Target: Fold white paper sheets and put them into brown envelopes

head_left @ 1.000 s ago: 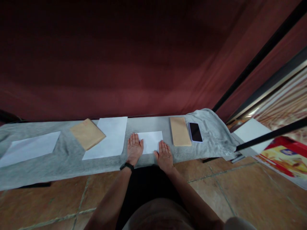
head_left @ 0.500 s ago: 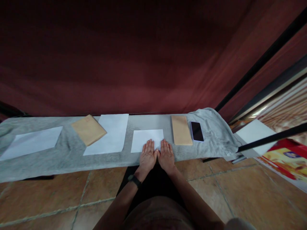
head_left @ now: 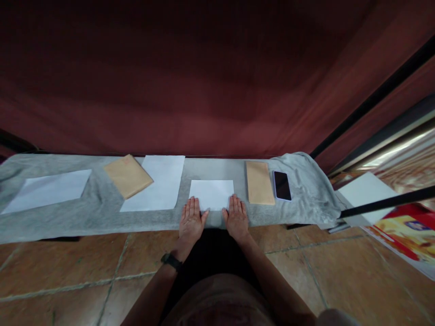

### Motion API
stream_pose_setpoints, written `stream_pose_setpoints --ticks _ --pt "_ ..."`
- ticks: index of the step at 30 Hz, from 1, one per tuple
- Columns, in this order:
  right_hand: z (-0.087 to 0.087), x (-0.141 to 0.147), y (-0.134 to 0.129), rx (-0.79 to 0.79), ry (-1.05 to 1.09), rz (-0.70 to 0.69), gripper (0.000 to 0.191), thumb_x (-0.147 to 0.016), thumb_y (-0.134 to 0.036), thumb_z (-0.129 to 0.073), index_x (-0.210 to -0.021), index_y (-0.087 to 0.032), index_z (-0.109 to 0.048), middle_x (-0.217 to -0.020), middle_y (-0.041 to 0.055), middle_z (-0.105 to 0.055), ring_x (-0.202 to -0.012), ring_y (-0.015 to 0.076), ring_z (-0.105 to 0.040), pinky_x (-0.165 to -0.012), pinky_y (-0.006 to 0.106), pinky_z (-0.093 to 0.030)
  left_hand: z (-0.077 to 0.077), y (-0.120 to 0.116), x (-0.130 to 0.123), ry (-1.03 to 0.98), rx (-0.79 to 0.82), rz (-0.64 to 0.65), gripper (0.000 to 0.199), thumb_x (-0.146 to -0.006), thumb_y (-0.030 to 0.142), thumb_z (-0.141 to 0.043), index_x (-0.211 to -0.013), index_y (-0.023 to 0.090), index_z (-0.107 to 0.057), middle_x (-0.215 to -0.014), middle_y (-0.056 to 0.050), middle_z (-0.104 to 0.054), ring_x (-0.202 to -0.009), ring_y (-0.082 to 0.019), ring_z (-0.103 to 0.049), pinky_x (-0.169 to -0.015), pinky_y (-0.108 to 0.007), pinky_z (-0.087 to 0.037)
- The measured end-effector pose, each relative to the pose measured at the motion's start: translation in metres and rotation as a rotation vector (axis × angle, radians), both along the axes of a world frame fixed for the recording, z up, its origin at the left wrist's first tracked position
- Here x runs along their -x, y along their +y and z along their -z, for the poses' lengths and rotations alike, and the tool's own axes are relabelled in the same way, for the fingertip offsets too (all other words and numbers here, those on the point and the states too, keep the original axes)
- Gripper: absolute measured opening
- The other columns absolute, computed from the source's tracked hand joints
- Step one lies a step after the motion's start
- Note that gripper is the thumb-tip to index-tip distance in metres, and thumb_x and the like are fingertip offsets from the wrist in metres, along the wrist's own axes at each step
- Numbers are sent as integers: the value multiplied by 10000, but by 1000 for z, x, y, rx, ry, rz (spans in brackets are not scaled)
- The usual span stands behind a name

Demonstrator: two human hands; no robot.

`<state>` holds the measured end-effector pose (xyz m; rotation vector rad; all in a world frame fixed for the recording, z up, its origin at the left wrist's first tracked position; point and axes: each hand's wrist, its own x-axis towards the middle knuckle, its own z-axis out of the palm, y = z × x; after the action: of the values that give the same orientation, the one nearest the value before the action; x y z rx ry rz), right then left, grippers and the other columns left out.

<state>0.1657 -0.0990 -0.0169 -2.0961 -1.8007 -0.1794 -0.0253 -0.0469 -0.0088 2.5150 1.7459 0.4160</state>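
Small white sheet, hands now parted to its two near corners

Wristband [head_left: 171, 261]: dark, circling the left wrist.

Left hand [head_left: 190, 224]: lying palm down, its fingertips resting over the sheet's near left corner. Half a second ago it was beside the other hand, towards the sheet's right end. Fingers are stretching flat, released, grasping nothing.

Right hand [head_left: 237, 222]: lying palm down at the near right corner, fingers likewise extended and clenching nothing; keeping to that corner throughout.

Small white sheet [head_left: 212, 192]: lying flat on the grey cloth [head_left: 217, 168], directly before the person, its place on the cloth seemingly unchanged. Much of its near edge is now showing between the thumbs. In judgement, the parting is spreading the hold along that edge, and the sheet is being flattened or steadied rather than carried.

Right brown packet [head_left: 260, 183]: lying to the right of the sheet, well short of touching it.

Phone [head_left: 282, 185]: lying dark-screened just beside that packet.

Large white sheet [head_left: 165, 185]: lying to the left, partly covered by the tilted left brown packet [head_left: 129, 176].

Outer white sheet [head_left: 50, 188]: lying farther left.

Dark red backdrop [head_left: 217, 108]: standing behind everything.
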Motion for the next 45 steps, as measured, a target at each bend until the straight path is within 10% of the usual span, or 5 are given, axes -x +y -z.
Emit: stream_pose_setpoints --ticks 14,28,45 --pt "2 2 -1 -20 -21 8 571 -1068 -335 -363 -1522 6 -416 -1572 246 -424 -1459 311 -423 -1209 492 -302 -4 29 -73 -16 112 188 667 -1046 459 -275 -1583 65 -315 -1637 -169 -337 -1549 -253 -257 -1273 -449 -222" --pt "7 2 1 -52 -35 8 609 -1067 -375 -362 -1558 -15 -353 -1572 236 -432 -1450 322 -435 -1200 501 -314 1 81 -54 11 45 76 685 -1038 462 -306 -1565 27 -339 -1632 -197 -321 -1553 -283 -242 -1270 -477 -212" --pt "4 -6 11 -32 30 11 502 -1054 -339 -422 -1449 -47 -528 -1518 207 -521 -1398 306 -494 -1176 478 -338 -8 15 -17 71 24 255 568 -1043 433 -351 -1557 200 -414 -1640 -75 -346 -1549 -257 -255 -1278 -491 -203"
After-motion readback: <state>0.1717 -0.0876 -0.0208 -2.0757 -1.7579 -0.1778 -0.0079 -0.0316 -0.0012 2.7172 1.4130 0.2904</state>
